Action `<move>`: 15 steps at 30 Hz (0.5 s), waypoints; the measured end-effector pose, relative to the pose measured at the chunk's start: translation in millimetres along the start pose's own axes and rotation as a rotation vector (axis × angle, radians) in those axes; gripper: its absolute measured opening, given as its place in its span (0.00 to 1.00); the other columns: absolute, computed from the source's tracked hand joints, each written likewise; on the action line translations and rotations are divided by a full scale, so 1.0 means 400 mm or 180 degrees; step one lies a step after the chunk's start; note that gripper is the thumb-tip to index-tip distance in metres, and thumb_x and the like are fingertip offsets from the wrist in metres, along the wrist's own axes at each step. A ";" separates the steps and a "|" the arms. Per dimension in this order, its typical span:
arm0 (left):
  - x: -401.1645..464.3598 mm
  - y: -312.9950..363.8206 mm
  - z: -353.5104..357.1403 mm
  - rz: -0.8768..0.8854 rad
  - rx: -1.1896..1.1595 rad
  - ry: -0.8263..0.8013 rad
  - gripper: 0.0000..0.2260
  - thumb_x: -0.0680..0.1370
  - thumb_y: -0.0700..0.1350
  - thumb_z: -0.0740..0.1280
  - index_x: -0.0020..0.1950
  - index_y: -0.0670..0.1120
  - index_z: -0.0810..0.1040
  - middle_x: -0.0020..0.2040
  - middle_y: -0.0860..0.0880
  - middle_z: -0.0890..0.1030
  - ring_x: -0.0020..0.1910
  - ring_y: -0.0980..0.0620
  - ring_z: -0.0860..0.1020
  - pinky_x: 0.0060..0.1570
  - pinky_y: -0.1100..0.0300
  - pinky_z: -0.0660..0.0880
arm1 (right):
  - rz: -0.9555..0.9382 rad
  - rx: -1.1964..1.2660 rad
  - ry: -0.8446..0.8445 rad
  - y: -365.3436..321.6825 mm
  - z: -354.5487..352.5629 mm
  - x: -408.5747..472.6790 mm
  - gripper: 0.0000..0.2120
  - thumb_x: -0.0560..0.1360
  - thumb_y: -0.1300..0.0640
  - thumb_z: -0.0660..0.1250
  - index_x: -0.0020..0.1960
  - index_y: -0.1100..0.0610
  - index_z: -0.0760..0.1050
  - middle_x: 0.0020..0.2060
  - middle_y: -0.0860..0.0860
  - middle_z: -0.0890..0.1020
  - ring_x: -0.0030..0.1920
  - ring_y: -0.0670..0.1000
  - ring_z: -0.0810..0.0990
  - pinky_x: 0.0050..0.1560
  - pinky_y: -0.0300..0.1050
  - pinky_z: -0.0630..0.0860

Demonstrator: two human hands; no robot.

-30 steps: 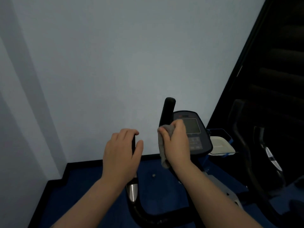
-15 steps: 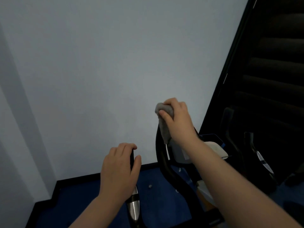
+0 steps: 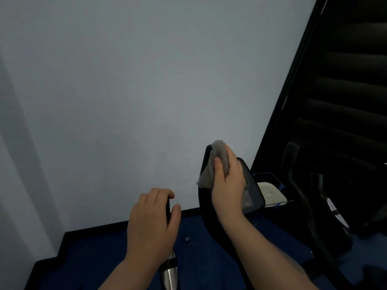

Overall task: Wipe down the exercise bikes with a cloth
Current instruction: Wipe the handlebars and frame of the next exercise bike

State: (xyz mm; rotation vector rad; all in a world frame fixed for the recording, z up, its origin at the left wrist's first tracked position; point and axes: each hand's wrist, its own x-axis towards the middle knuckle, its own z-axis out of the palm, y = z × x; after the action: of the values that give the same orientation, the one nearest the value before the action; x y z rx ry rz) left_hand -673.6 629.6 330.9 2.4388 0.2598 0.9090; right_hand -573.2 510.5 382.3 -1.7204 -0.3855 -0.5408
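Observation:
A black exercise bike stands in front of me, facing a pale wall. My right hand (image 3: 228, 183) grips a grey cloth (image 3: 211, 164) wrapped round the top of the bike's right handlebar (image 3: 206, 208). The console (image 3: 252, 191) sits just behind that hand, partly covered by it. My left hand (image 3: 151, 225) grips the left handlebar, whose silver sensor band (image 3: 170, 271) shows below my palm. The bike's lower frame is out of view.
A second dark exercise bike (image 3: 326, 206) stands close on the right. A blue bin with a white lid (image 3: 271, 191) sits on the blue floor (image 3: 100, 256) behind the console. Dark stairs (image 3: 351, 80) rise at the right. The pale wall (image 3: 136, 101) is near.
My right hand slid the cloth up the right handlebar from mid-height to its top. The view tilted upward. My left hand kept its grip on the left handlebar.

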 end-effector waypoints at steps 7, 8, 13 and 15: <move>0.003 -0.001 -0.001 0.0045 0.0022 -0.0011 0.11 0.75 0.54 0.54 0.50 0.53 0.73 0.46 0.59 0.74 0.43 0.56 0.70 0.42 0.58 0.71 | 0.0199 0.0280 -0.0070 0.009 -0.007 0.084 0.15 0.81 0.53 0.59 0.66 0.50 0.74 0.59 0.48 0.79 0.61 0.44 0.76 0.64 0.42 0.72; 0.001 -0.002 0.001 0.0054 0.0028 -0.0026 0.11 0.75 0.54 0.54 0.51 0.53 0.73 0.46 0.59 0.73 0.44 0.56 0.70 0.42 0.58 0.70 | 0.0268 0.0249 -0.0099 0.021 0.003 0.062 0.15 0.81 0.53 0.58 0.66 0.50 0.74 0.58 0.48 0.79 0.60 0.43 0.76 0.62 0.40 0.72; 0.002 -0.002 0.003 0.0019 -0.0054 0.0000 0.11 0.75 0.54 0.54 0.51 0.53 0.72 0.46 0.59 0.73 0.44 0.56 0.71 0.42 0.58 0.70 | 0.0639 -0.0036 -0.0441 0.055 -0.037 -0.020 0.09 0.80 0.56 0.60 0.54 0.56 0.79 0.46 0.52 0.81 0.50 0.49 0.80 0.49 0.40 0.77; 0.004 -0.005 0.007 0.0073 -0.0010 -0.0026 0.11 0.75 0.54 0.55 0.51 0.53 0.73 0.47 0.58 0.74 0.44 0.56 0.70 0.42 0.58 0.70 | 0.0726 0.0198 -0.0333 0.026 -0.051 0.044 0.09 0.80 0.56 0.60 0.52 0.56 0.79 0.45 0.52 0.83 0.50 0.51 0.81 0.49 0.40 0.77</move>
State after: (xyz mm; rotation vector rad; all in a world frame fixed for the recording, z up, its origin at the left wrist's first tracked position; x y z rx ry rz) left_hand -670.3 630.6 329.0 2.4467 0.2278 0.9084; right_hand -555.9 487.8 387.0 -1.7097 -0.2725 -0.2715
